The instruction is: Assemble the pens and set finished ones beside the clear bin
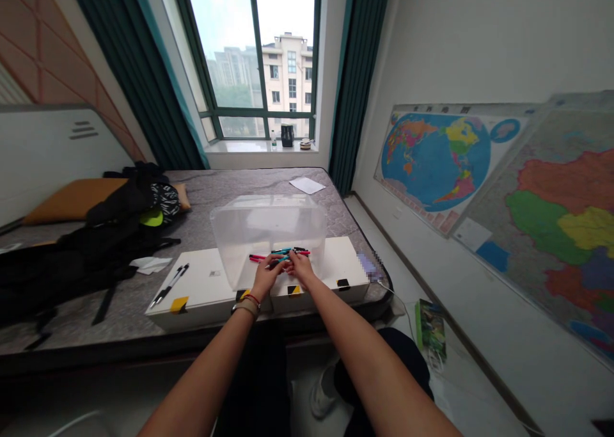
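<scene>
My left hand (pixel 267 276) and my right hand (pixel 301 268) meet at the mouth of a clear plastic box (pixel 268 229) that lies on its side on a white flat board (pixel 201 286). Both hands have their fingers closed on a small bundle of coloured pens (pixel 281 255), red, teal and black, which lies just inside the box. A watch and a red band sit on my left wrist. Two dark pens (pixel 170 285) lie loose on the left part of the board.
The board rests on a grey mattress (pixel 211 194) with black bags and clothes (pixel 91 238) at the left and a sheet of paper (pixel 307 185) at the far side. Maps hang on the right wall. A green book (pixel 432 327) lies on the floor.
</scene>
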{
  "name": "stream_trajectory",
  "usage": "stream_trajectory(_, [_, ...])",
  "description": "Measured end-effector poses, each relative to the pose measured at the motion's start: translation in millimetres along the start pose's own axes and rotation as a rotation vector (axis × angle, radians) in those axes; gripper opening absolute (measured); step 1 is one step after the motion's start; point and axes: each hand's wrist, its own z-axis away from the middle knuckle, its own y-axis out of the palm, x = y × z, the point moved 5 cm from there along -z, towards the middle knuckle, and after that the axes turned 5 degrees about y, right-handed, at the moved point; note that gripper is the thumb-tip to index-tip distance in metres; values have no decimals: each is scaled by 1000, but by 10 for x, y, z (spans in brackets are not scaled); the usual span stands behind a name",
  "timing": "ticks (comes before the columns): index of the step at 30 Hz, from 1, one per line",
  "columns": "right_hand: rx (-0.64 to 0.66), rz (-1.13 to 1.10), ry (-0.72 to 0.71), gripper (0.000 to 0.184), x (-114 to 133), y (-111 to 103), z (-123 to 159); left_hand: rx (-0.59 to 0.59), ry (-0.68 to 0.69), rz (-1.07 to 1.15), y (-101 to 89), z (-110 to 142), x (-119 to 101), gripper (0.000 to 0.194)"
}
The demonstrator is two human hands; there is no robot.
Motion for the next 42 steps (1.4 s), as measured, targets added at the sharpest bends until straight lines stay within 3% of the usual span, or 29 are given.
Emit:
stream_trajectory(4, [20, -204, 15, 35, -12, -48, 4, 164, 66, -51, 69, 60, -129, 43])
stream_trajectory(7, [-3, -238, 12, 35, -7, -64, 19, 286, 93, -147, 36, 93, -246, 48])
stream_trajectory(11, [32, -177, 7, 38, 26, -26, 58, 319, 55, -320, -72, 140, -472, 35])
stream_trajectory(14, [28, -183, 21, 40, 44, -31, 80, 224, 17, -413, -210, 317, -673, 29])
stream_trajectory(17, [19, -209, 48, 41, 40, -48, 80, 91, 47, -422, -433, 733, -875, 24])
stream_trajectory(20, [26, -168, 55, 39, 39, -48, 69, -219, 221, -396, -830, 1270, -1114, 19])
stream_trajectory(22, [29, -145, 54, 36, 44, -45, 69, -478, 256, -403, -1175, 1558, -1206, 22])
stream_trajectory(24, [38, -134, 56, 34, 53, -38, 78, -664, 242, -426, -1523, 1677, -1235, 33])
stream_trajectory(28, [61, -149, 51, 29, 83, -27, 109, -745, 181, -509, -2151, 1407, -1138, 53])
stream_trajectory(31, [66, -167, 53, 26, 93, -26, 124, -660, 46, -862, -2448, 1065, -984, 39])
stream_trajectory(33, [60, -170, 58, 25, 88, -30, 127, -607, -34, -1129, -2528, 895, -876, 36])
stream_trajectory(36, [51, -154, 55, 25, 81, -33, 127, -473, -70, -1374, -2498, 722, -695, 38])
stream_trajectory(39, [49, -137, 49, 25, 82, -32, 129, -371, -145, -1492, -2463, 650, -495, 37])
stream_trajectory(42, [51, -136, 52, 25, 84, -31, 128, -351, -143, -1526, -2461, 650, -374, 37])
